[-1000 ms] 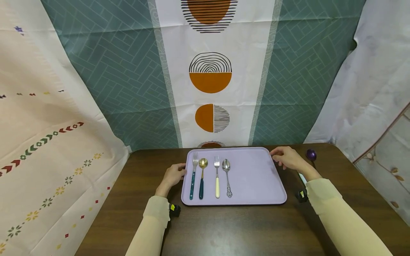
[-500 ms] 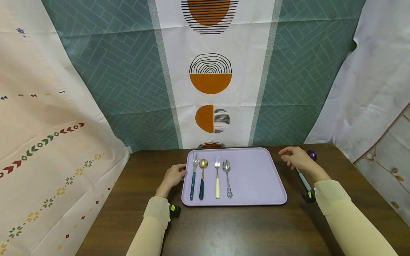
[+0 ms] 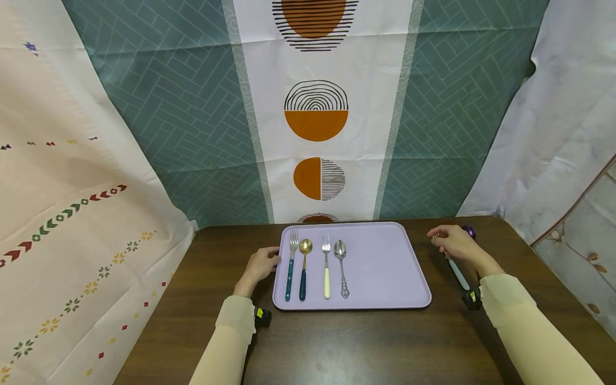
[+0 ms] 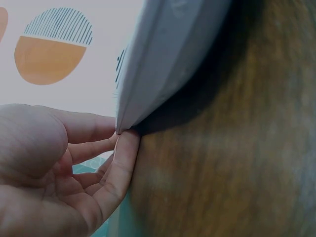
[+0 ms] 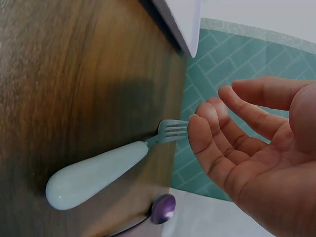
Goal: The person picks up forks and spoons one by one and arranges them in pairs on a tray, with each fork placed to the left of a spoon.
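A lilac tray [image 3: 380,267] lies on the table, bearing two forks and two spoons side by side on its left half. My left hand [image 3: 261,263] pinches the tray's left rim between thumb and fingers, which shows in the left wrist view at the tray edge [image 4: 158,64]. Right of the tray, my right hand [image 3: 454,243] hovers with relaxed fingers, holding nothing. Under it lies a fork with a pale blue handle [image 3: 458,274]; in the right wrist view the fork's tines [image 5: 173,131] are close by the fingertips of the hand [image 5: 261,143].
A purple spoon [image 3: 469,231] lies beyond the right hand, beside the pale-handled fork. The brown table [image 3: 356,342] reaches back to a hanging patterned cloth [image 3: 207,133], with light cloths on both sides.
My right hand has left the tray's right rim and moved right, over the pale-handled fork. The left hand has stayed at the left rim.
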Motion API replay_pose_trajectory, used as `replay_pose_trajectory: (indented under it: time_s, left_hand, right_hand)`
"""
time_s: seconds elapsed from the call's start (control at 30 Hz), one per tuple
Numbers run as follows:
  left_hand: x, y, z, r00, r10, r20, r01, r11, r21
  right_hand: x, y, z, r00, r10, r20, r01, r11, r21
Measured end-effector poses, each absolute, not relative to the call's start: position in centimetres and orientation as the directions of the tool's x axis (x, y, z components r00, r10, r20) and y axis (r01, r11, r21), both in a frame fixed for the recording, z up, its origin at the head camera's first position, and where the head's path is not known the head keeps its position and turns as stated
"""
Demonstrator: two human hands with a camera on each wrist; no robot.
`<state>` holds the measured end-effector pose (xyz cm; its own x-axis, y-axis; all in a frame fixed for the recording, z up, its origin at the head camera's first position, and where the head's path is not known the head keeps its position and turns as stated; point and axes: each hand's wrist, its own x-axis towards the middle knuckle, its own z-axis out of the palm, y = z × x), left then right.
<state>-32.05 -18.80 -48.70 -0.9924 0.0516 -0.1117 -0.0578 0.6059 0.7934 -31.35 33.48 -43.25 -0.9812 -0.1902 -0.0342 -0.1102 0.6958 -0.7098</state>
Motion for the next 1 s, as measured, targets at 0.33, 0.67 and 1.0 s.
replay_pose_trajectory:
  time_s: [0.33,0.67,1.0]
  left_hand:
    - [-32.0,-18.7,-48.9,-0.992,0.052,-0.113,-0.059,0.6,0.797]
    - [-31.9,-18.7,-48.6,-0.993,0.044,-0.11,-0.061,0.605,0.794]
    - [-31.9,-18.7,-48.7,-0.993,0.048,-0.109,-0.058,0.606,0.794]
  right_hand:
    - [-31.2,34.4,-43.8,-0.982,-0.188,0.024,-0.152,0.705,-0.693]
    - [-31.2,35.4,-44.5,-0.983,-0.161,0.082,-0.179,0.793,-0.582]
    - [-31.5,35.6,-45.6,-0.98,-0.17,0.102,-0.199,0.853,-0.483]
